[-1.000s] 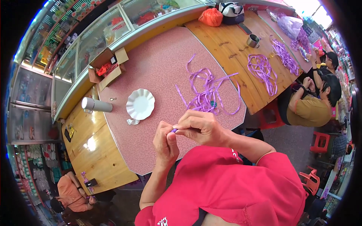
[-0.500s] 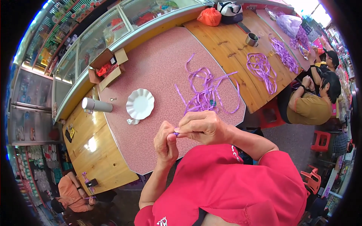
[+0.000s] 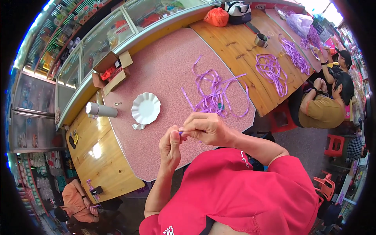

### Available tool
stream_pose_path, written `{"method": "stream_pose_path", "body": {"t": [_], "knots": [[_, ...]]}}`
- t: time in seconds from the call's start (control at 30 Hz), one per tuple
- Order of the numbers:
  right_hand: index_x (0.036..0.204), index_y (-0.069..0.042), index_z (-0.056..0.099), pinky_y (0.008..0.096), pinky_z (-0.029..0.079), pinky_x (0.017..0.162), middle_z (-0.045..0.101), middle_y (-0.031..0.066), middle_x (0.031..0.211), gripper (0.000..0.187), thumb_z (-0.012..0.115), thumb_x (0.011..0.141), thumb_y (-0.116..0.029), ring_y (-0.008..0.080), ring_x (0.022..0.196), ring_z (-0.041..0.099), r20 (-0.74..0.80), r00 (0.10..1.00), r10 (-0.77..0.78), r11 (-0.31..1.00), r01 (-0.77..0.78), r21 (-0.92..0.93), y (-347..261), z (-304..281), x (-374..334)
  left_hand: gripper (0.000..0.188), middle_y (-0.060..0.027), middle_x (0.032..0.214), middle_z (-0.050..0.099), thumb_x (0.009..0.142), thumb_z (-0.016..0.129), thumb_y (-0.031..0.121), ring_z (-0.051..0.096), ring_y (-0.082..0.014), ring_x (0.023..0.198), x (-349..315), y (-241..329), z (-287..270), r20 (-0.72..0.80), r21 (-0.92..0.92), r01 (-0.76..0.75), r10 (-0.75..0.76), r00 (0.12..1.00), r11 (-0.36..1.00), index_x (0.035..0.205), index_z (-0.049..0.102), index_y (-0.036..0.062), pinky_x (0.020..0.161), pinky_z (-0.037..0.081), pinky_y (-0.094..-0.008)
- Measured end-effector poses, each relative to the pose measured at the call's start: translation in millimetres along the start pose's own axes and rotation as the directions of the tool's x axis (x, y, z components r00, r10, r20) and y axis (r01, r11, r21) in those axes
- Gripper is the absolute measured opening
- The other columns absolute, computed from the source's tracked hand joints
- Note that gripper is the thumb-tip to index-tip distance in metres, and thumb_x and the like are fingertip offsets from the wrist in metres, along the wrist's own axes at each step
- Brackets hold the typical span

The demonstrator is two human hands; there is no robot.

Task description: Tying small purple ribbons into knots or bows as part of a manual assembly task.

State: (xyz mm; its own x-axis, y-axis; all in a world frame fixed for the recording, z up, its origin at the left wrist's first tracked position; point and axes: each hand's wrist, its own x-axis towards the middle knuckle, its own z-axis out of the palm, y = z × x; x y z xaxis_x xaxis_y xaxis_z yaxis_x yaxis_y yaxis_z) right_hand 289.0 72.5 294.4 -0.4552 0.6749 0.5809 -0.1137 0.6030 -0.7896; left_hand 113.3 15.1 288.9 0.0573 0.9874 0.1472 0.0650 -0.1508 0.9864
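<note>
Close together above the near edge of the pink table [image 3: 164, 78], both hands pinch a small piece of purple ribbon [image 3: 180, 133]. My left hand [image 3: 170, 147] is closed, with the thumb pressed against the fingers at the ribbon's left side. My right hand [image 3: 207, 127] comes from the right, its fingertips pinched on the same piece; most of the piece is hidden by the fingers. Just beyond my right hand lies a loose tangle of purple ribbon [image 3: 213, 92] with a small green item [image 3: 221, 106] in it.
A white scalloped plate [image 3: 145, 108], a grey flask [image 3: 102, 109] and an open cardboard box [image 3: 117, 80] stand left. On the right wooden table [image 3: 235, 51] are a metal mug [image 3: 261, 40] and more ribbon [image 3: 272, 74]. People sit right and lower left.
Both hands have risen slightly, away from my body, and shifted a little left. They keep their pinch on the purple ribbon.
</note>
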Motion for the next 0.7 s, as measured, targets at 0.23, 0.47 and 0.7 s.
{"method": "stream_pose_path", "body": {"t": [0.23,0.47,0.7], "knots": [[0.101,-0.002,0.071,0.0300,0.053,0.061,0.066,0.0093,0.089,0.021,0.076,0.081,0.001,0.0191,0.077,0.067,-0.070,0.997,0.015,1.000,-0.016,-0.005,-8,6,-1,0.038,-0.0038,0.083,0.051,0.108,0.039,0.033,0.045,-0.0105,0.069,-2,-2,-4,0.045,-0.053,-0.123,0.126,0.991,0.991,0.090,0.053,0.0024,0.060,0.036,-0.0270],[0.101,-0.002,0.071,0.0281,0.050,0.057,0.067,0.0091,0.090,0.023,0.078,0.080,0.000,0.0165,0.073,0.066,0.067,0.978,0.196,0.980,-0.198,0.017,-38,-4,5,0.030,-0.0098,0.071,0.050,0.105,0.048,0.023,0.051,-0.0214,0.060,4,1,0,-0.019,0.301,-0.477,0.505,0.863,0.826,0.084,0.052,0.0016,0.053,0.039,-0.0329],[0.102,-0.002,0.071,0.0297,0.052,0.058,0.067,0.0097,0.089,0.025,0.077,0.078,0.004,0.0196,0.073,0.067,0.009,0.999,0.053,0.999,-0.052,-0.015,-33,-1,6,0.030,-0.0090,0.070,0.050,0.105,0.047,0.023,0.051,-0.0212,0.061,2,5,6,-0.056,0.294,-0.473,0.508,0.859,0.831,0.084,0.052,0.0014,0.054,0.040,-0.0334]]}}
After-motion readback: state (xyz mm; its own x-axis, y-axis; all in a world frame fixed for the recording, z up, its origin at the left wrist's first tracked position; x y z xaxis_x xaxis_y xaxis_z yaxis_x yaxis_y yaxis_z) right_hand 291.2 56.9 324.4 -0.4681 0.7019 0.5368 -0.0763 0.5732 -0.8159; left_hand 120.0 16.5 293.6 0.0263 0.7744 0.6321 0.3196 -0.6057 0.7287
